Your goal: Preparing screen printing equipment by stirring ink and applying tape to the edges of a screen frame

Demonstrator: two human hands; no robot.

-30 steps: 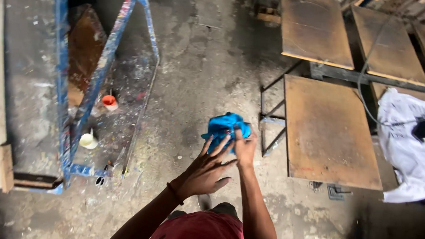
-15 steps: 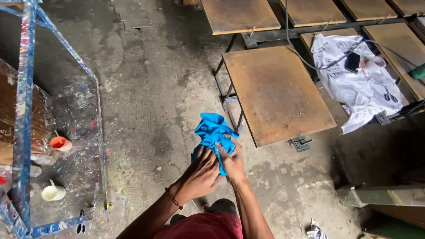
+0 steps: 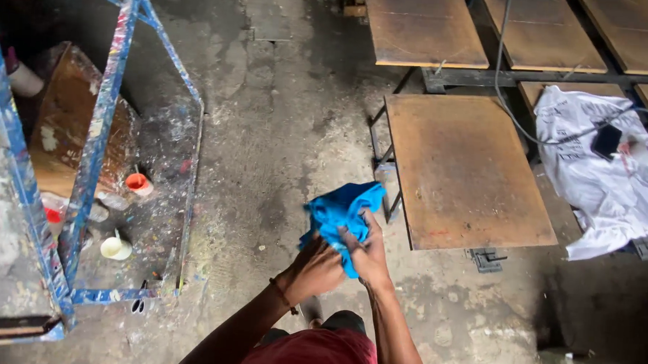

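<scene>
1. The left hand (image 3: 319, 268) and the right hand (image 3: 368, 254) meet in the near middle of the scene, side by side and touching. Both are closed in a grip on a bunched blue cloth (image 3: 341, 213).
2. The blue cloth is held in the air above the concrete floor (image 3: 268, 130), with most of its bulk standing up on the far side of the hands. Its right edge lies just left of the near-left corner of the closest table.
3. That rust-brown table (image 3: 464, 169) stands just right of the hands. Its near edge ends ahead of the person, and a metal bracket (image 3: 488, 259) juts out below that edge.
4. More brown tables (image 3: 423, 27) run in a row along the far right. A white garment (image 3: 604, 177) drapes over one at the right, with a dark cable (image 3: 513, 117) trailing across it.
5. On the left stands a paint-spattered blue metal frame (image 3: 95, 145), well apart from the hands. An orange-capped pot (image 3: 139, 184) and a cream pot (image 3: 115, 248) sit within its base.
6. Between the frame and the table, a wide strip of floor lies open, running from near to far.
</scene>
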